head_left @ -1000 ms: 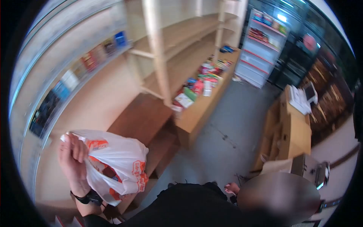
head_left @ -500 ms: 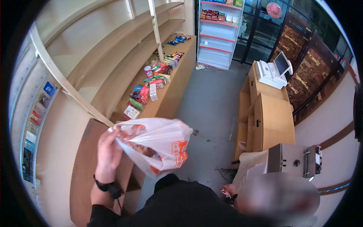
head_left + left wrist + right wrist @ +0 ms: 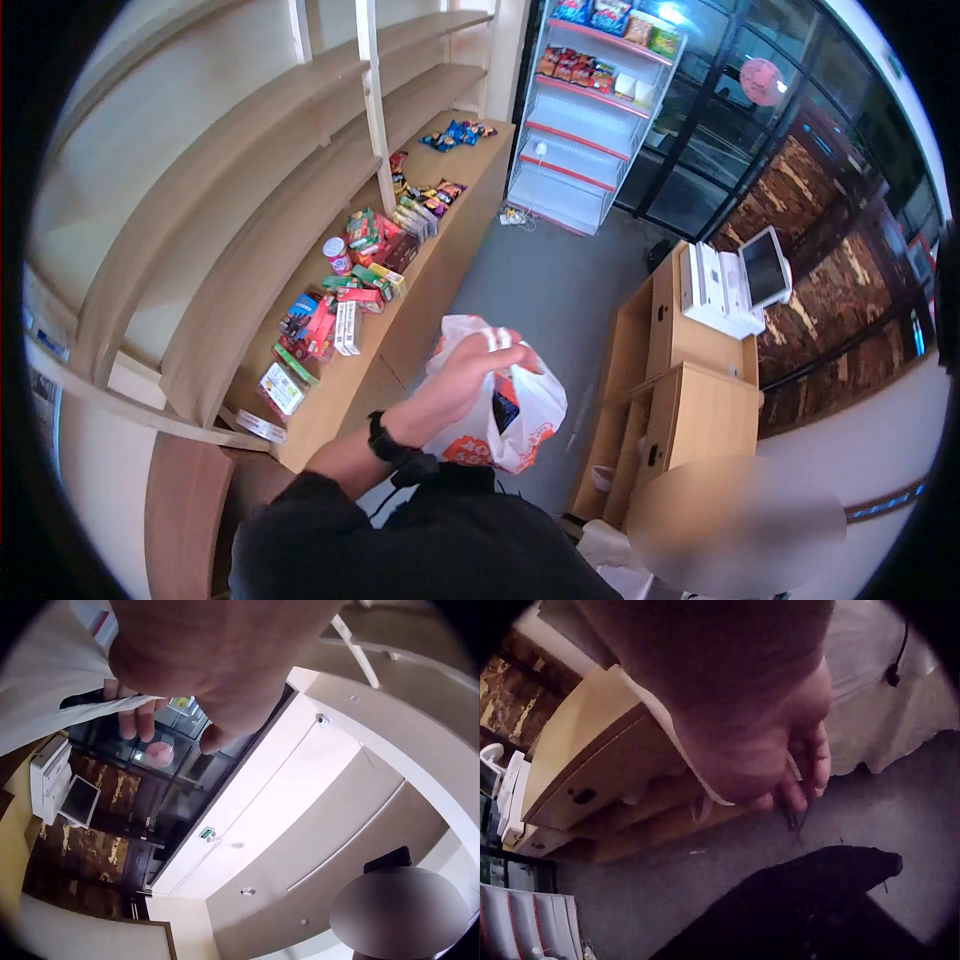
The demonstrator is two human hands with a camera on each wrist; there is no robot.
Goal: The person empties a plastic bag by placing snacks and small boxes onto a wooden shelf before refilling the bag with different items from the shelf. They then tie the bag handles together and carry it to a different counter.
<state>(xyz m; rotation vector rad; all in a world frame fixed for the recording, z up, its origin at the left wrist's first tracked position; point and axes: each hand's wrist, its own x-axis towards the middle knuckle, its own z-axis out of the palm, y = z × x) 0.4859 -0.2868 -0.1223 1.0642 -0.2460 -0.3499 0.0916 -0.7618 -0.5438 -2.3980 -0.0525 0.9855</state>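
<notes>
My left hand grips the gathered handles of a white plastic carrier bag with orange printing, held up in front of my body. Through the bag's gap shows a dark blue item, its kind unclear. In the left wrist view the stretched white bag handle runs to the fingers, and the hand fills the top. My right hand, outside the head view, hangs low with loosely curled fingers above the grey floor, near a wooden cabinet.
On the left, a long wooden counter carries several snack boxes and packets below curved shelves. A white rack with red edges stands at the back. To the right, a cash register sits on wooden cabinets.
The view has swung left to right along the room. My left hand has carried the bag from the left side to the middle, over the aisle. The right hand has left the head view.
</notes>
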